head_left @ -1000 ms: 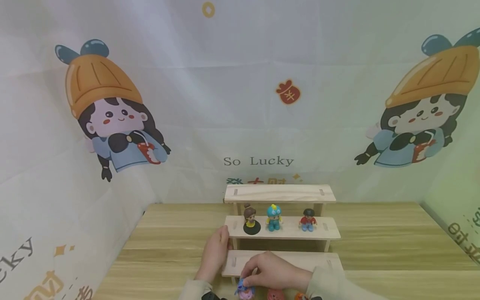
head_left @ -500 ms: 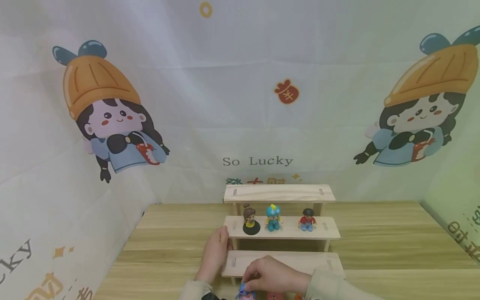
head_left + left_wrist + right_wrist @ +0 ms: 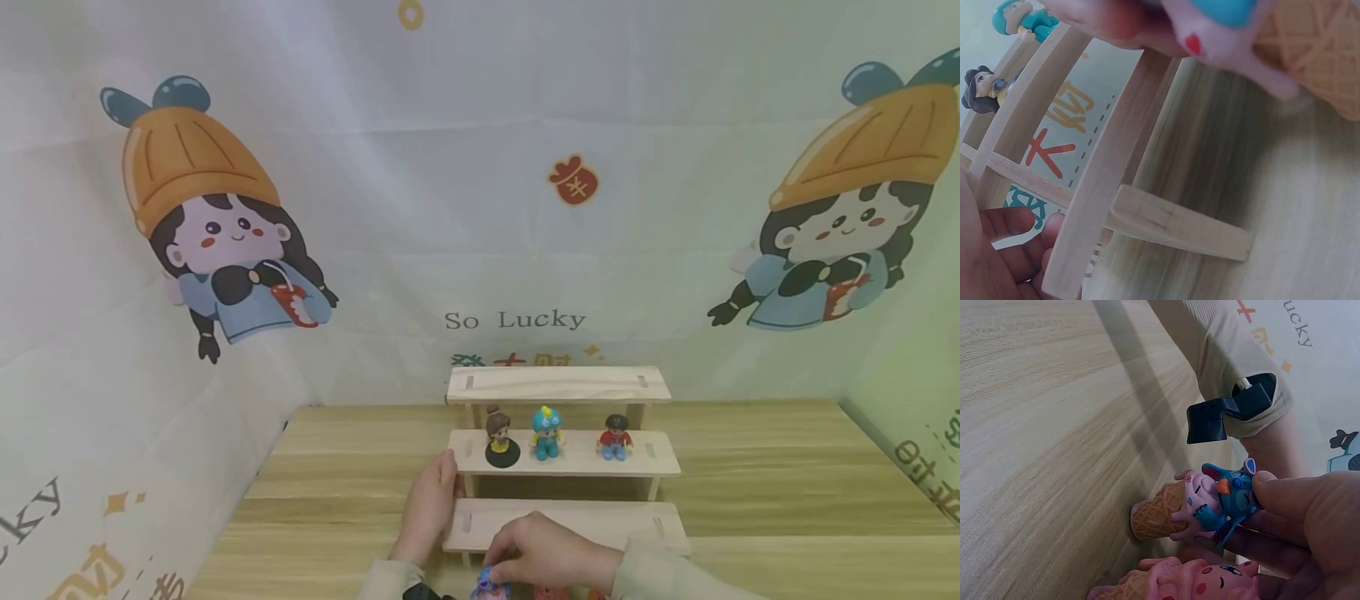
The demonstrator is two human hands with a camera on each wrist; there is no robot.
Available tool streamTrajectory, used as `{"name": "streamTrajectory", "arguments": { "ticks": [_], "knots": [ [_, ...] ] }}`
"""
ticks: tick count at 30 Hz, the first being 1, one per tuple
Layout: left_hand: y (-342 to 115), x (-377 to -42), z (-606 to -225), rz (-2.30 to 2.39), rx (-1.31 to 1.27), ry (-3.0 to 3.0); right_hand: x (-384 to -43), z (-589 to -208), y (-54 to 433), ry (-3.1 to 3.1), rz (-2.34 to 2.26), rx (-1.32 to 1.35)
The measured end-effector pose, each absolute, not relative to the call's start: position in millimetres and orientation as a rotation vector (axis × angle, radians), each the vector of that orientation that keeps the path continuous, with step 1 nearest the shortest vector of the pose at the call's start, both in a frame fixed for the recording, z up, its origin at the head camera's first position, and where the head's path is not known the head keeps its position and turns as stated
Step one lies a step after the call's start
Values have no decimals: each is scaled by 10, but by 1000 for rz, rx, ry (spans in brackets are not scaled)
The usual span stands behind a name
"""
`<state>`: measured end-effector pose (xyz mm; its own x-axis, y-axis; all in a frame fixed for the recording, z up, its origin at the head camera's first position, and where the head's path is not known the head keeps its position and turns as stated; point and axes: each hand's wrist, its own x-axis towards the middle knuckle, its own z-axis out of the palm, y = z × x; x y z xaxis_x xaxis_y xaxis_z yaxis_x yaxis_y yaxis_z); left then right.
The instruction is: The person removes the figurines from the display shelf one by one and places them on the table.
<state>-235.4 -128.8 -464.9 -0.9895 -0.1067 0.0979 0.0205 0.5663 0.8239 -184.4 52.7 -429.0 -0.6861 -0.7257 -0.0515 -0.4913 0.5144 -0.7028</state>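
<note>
A tiered wooden display shelf (image 3: 562, 454) stands on the table. My left hand (image 3: 429, 504) grips its left end, with fingers curled at the lower boards in the left wrist view. My right hand (image 3: 551, 550) is in front of the lowest step. Its thumb and fingers pinch the blue, long-eared head of an ice-cream-cone figurine (image 3: 1179, 503), which has pink cream and a waffle cone. The cone's base is at the tabletop. Beside it is a pink ice-cream-cone figurine (image 3: 1197, 581), partly cut off by the frame.
On the middle step stand a brown-haired figurine (image 3: 499, 437) on a black base, a teal-capped figurine (image 3: 547, 437) and a red-jacketed figurine (image 3: 616, 437). An orange figurine (image 3: 597, 594) shows at the bottom edge. A printed cloth (image 3: 390, 250) hangs behind the table (image 3: 750, 467).
My right hand and the blue-headed figurine have shifted slightly down toward me. The left hand stays at the shelf's end. The head view has tilted a little.
</note>
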Motion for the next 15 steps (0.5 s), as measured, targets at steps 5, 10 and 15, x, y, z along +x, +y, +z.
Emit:
{"name": "streamTrajectory", "arguments": {
  "ticks": [5,10,15],
  "knots": [
    [-1284,-2359,-4644,-1407,72,-2662,-1837,-4291,521,2449,-918,-1015],
    [-1281,-2351,-4636,-1395,54,-2662,-1837,-4294,524,2465,-907,-1018],
    [-1282,-2346,-4634,-1380,56,-2670,-1831,-4335,563,2443,-974,-1001]
  ]
}}
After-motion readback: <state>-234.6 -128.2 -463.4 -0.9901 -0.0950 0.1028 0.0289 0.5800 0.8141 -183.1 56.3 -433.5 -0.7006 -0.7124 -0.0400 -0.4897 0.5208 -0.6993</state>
